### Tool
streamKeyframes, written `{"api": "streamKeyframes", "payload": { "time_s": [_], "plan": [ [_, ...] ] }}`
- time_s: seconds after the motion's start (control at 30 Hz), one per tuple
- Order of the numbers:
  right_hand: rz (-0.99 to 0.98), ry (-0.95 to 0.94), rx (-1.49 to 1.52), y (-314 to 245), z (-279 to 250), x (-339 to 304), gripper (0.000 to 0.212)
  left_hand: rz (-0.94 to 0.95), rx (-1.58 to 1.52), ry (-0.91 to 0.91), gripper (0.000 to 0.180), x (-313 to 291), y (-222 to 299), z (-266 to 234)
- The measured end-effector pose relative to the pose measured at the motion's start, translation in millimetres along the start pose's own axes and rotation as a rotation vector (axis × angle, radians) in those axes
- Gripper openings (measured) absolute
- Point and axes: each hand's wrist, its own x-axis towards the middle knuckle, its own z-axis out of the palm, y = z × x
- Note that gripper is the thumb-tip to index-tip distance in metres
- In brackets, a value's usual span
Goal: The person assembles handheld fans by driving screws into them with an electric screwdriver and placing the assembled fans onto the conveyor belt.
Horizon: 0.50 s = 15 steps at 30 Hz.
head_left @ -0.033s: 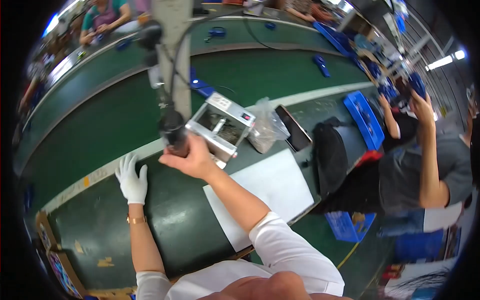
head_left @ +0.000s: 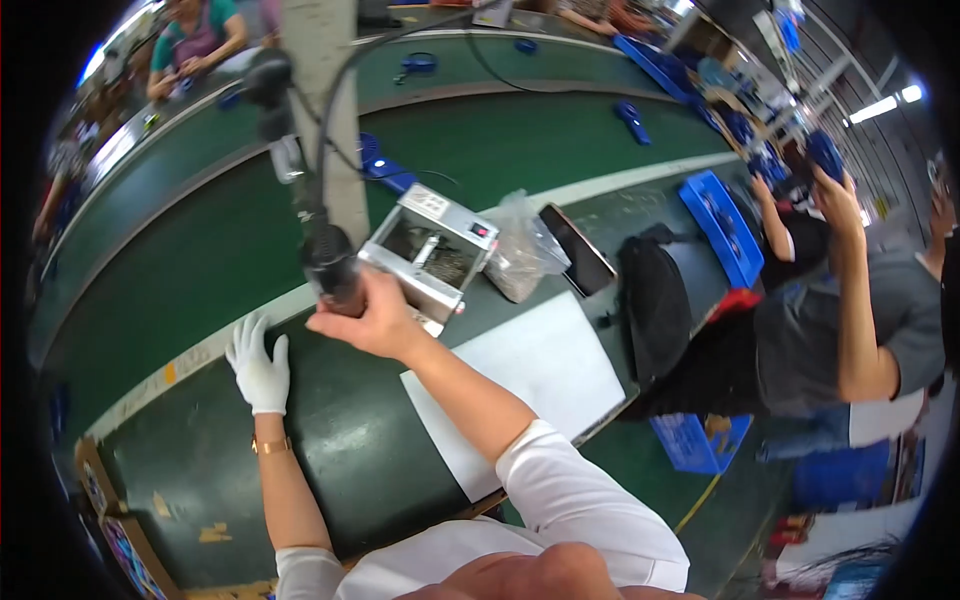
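Observation:
My right hand [head_left: 372,315], bare, is wrapped round the lower part of a black electric screwdriver [head_left: 328,255], which hangs upright from a cable and fitting above. Its tip is hidden behind the fingers. Right beside that hand stands a metal screw feeder [head_left: 430,240], a box with a window, a red switch and small screws inside. To the left, my left hand [head_left: 261,370] wears a white glove and lies on the green bench near the belt's pale edge, fingers stretched and holding nothing. Past the feeder is a clear plastic bag [head_left: 522,255] of small parts.
A phone [head_left: 580,250], a white foam sheet [head_left: 530,380] and a black bag [head_left: 655,315] lie on the right. Beyond runs a green conveyor belt [head_left: 220,230] with blue hand-held housings [head_left: 385,168]. At right, a co-worker [head_left: 820,350] holds a blue housing near a blue tray [head_left: 720,230].
The whole view has shifted slightly, so most things sit a little further left. Both hands keep the same pose, the right one still round the screwdriver.

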Motion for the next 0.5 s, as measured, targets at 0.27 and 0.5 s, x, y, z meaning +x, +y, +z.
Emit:
{"api": "streamKeyframes", "payload": {
  "time_s": [0.27, 0.5],
  "plan": [
    [0.024, -0.012, 0.059, -4, -8, -3, 0.049, -0.006, 0.038, -0.065, 0.041, -1, 5, 7],
    [0.013, -0.07, 0.005, -5, -4, 0, 0.051, -0.009, 0.042, -0.042, 0.04, 0, 4, -2]
  ]
}}
